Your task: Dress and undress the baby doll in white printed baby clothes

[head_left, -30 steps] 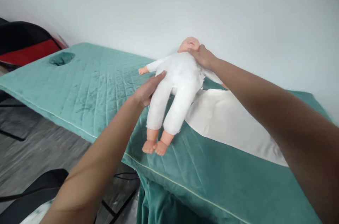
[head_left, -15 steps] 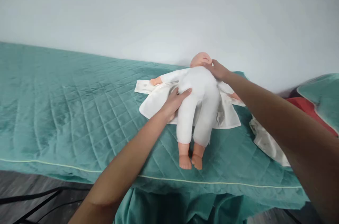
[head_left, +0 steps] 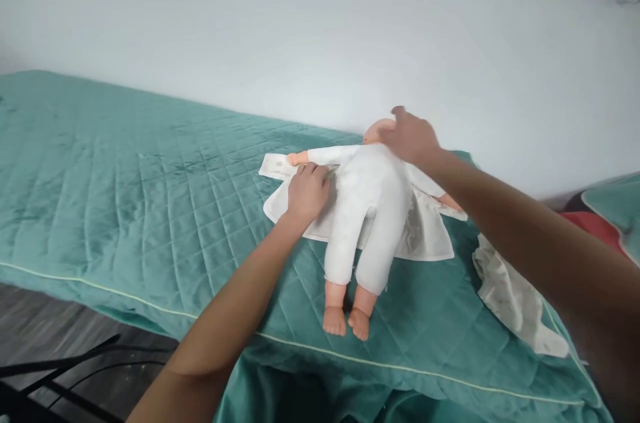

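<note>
A baby doll in a white cloth body lies on its back, its feet toward me. Beneath it a white baby jacket is spread out, with a sleeve under each of the doll's arms. My left hand is at the doll's side on the jacket, its fingers curled over the fabric near the waist. Over the doll's head and shoulder is my right hand, thumb and fingers apart, partly covering the head. Nothing shows in its grasp.
The doll rests on a green quilted bed cover against a white wall. At right lie a crumpled white garment, a red cloth and a green pillow. Black metal bars stand at lower left.
My left hand has left the doll's hip and turned over onto the jacket beside it. My right hand has lifted slightly from the doll's neck. The view has shifted a little.
</note>
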Demonstrator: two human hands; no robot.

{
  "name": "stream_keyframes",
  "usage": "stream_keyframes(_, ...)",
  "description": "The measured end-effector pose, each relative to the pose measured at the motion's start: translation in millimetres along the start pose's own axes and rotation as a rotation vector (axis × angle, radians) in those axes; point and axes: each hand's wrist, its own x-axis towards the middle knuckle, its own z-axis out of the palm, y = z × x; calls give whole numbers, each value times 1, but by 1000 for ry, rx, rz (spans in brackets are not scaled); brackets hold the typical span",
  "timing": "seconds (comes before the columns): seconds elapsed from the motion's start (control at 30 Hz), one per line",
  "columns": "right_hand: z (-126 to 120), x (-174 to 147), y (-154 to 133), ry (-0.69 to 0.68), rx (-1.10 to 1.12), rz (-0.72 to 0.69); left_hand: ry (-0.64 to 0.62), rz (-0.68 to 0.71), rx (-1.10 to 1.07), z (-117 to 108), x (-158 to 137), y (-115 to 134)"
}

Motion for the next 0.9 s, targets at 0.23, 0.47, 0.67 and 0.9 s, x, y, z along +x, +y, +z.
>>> stream_keyframes(0.23, 62, -3, -125, -215, -78, -394, -97, -91, 312, 20, 18, -16)
stream_keyframes(0.47, 70, 20, -110, -312, 30, -355, 48, -183, -56, 17, 22, -39)
stream_keyframes(0.67, 54, 3, -77, -275, 311, -430, 237, -285, -459, 18, 24, -50)
stream_keyframes(0.9, 60, -15, -81, -250, 201, -408, 308, -357, -875, 19, 22, -65)
